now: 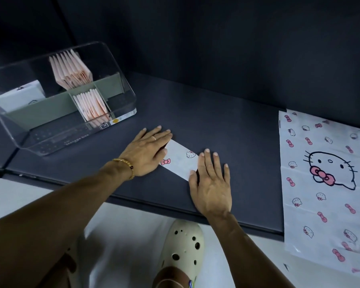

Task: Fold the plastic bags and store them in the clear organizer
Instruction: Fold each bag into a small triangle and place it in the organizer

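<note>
White plastic, thin and printed with small pink bows and cat faces, makes up the folded bag [179, 160], a narrow flat strip lying slantwise on the dark matte table [227, 125] near the picture's middle. Two hands press it flat. The left hand [147, 151], fingers straight and spread, covers the strip's 10 o'clock end; it carries one thin ring and one string of round wooden beads, a bracelet [126, 165], at the wrist. The right hand [211, 181], also flat with fingers extended, lies on the strip's 4 o'clock end, its thumb along the bag's edge. Neither hand curls around the plastic; both only press down.

At 10 o'clock from the hands stands the clear organizer [121, 80], a hard transparent box with rounded corners and grey-green dividers. I count three filled compartments: a fan of pinkish folded packets at the back, a second upright row of them in front, and one white folded piece at the left.

At 3 o'clock lies one unfolded bag [320, 204], creased and glossy, bearing a large cat face with a pink bow, overhanging the table's near edge.

At 6 o'clock, on the pale floor, one cream perforated clog [181, 244] shows.
</note>
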### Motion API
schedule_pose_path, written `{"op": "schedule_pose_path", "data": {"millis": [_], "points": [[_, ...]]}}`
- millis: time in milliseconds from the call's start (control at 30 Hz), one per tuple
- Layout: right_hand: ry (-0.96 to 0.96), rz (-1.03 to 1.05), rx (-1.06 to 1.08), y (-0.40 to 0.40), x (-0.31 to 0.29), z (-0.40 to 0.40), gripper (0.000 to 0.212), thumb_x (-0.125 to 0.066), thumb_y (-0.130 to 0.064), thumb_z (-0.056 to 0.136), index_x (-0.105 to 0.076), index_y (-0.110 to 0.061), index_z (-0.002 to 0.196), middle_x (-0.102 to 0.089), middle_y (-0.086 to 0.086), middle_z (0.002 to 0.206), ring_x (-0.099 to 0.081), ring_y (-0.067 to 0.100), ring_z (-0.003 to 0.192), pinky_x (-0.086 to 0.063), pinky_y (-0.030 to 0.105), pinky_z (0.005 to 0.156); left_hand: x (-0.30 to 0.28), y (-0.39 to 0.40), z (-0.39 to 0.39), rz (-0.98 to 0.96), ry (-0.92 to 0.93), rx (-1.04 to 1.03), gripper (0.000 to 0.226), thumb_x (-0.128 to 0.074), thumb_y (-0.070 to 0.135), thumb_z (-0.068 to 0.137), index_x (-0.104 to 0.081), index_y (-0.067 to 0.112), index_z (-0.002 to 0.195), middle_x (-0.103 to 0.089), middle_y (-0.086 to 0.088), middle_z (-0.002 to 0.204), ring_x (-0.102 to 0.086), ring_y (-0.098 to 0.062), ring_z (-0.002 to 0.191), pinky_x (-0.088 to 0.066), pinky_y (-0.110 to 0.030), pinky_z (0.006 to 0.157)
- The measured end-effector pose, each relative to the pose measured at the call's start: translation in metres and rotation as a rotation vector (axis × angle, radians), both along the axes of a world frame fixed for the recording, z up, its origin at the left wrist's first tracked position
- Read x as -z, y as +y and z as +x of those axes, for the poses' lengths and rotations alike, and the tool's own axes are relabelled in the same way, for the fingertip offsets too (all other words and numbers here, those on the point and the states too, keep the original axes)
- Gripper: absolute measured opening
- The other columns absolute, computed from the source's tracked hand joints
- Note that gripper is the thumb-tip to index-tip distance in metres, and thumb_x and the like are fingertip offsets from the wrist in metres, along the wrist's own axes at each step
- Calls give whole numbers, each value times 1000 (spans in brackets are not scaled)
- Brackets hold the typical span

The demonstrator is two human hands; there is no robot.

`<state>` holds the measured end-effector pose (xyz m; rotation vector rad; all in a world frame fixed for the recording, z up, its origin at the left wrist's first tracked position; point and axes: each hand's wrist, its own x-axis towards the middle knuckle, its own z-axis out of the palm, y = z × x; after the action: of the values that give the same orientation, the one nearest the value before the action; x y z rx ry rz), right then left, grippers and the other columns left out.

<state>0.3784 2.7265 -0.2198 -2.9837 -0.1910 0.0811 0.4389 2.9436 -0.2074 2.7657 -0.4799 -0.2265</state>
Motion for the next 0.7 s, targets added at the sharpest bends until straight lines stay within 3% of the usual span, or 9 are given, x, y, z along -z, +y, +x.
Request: {"op": "schedule_pose_path", "data": {"millis": [100, 167, 267, 367, 433, 500, 567, 633, 700], "points": [[-17, 4, -2, 0, 0, -1, 65, -11, -45, 96, -25, -13, 151, -17, 0, 160, -8, 17, 149, -3, 43, 118, -7, -28, -3, 39, -123, 9, 55, -40, 33, 97, -26, 20, 149, -41, 0, 143, -32, -18, 135, -4, -35, 117], [-32, 15, 3, 0, 0, -1, 63, -15, -42, 96, -29, -12, 150, -22, 1, 159, -13, 19, 148, -7, 44, 118, -12, -40, 2, 122, -162, 51, 55, -45, 38, 94, -32, 22, 145, -46, -1, 133, -41, -20, 121, -19, -34, 108], [-60, 33, 15, 0, 2, -1, 60, -20, -37, 96, -34, -11, 148, -28, 2, 157, -20, 20, 147, -13, 46, 118, -22, -42, 16, 76, 21, 53, 43, -57, 41, 89, -50, 21, 126, -49, -3, 123, -45, -23, 114, -35, -34, 95], [-69, 44, 13, -2, 3, -2, 59, -22, -37, 96, -36, -11, 147, -30, 3, 156, -23, 21, 146, -16, 47, 117, -31, -43, 22, 28, 187, 7, 31, -66, 38, 84, -59, 18, 107, -52, -4, 111, -51, -24, 107, -38, -29, 82], [-61, 29, 1, -1, 2, -2, 59, -21, -38, 96, -36, -11, 147, -30, 3, 156, -22, 21, 146, -16, 46, 117, -32, -42, 17, 6, 215, -44, 28, -67, 35, 84, -61, 17, 104, -51, -4, 113, -49, -22, 108, -38, -30, 85], [-24, 17, -12, -1, 1, -2, 63, -12, -42, 97, -28, -13, 150, -21, 1, 159, -12, 17, 148, -6, 42, 119, -33, -37, 7, -85, 240, -108, 21, -65, 33, 85, -59, 20, 100, -52, -1, 110, -49, -19, 103, -40, -30, 85], [19, 40, -16, -2, -2, 0, 65, -4, -44, 97, -21, -14, 152, -10, -2, 161, 0, 12, 148, 5, 36, 119, -36, -30, -5, -289, 339, -189, 13, -64, 29, 87, -54, 22, 90, -57, 3, 97, -55, -16, 90, -42, -23, 72], [28, 157, -12, 4, -10, 2, 60, -11, -40, 100, -33, -11, 148, -14, 0, 161, 1, 12, 149, 8, 34, 119, -41, -20, -14, -463, 421, -228, 16, -64, 26, 88, -50, 23, 82, -60, 6, 85, -58, -10, 75, -40, -15, 57], [39, 330, -23, 20, -24, 6, 53, -21, -37, 103, -55, -8, 132, -29, 1, 156, -8, 14, 148, 1, 35, 121, -49, -5, -22, -591, 445, -281, 18, -65, 24, 88, -49, 23, 80, -61, 8, 78, -55, -3, 65, -38, -10, 51]]}}
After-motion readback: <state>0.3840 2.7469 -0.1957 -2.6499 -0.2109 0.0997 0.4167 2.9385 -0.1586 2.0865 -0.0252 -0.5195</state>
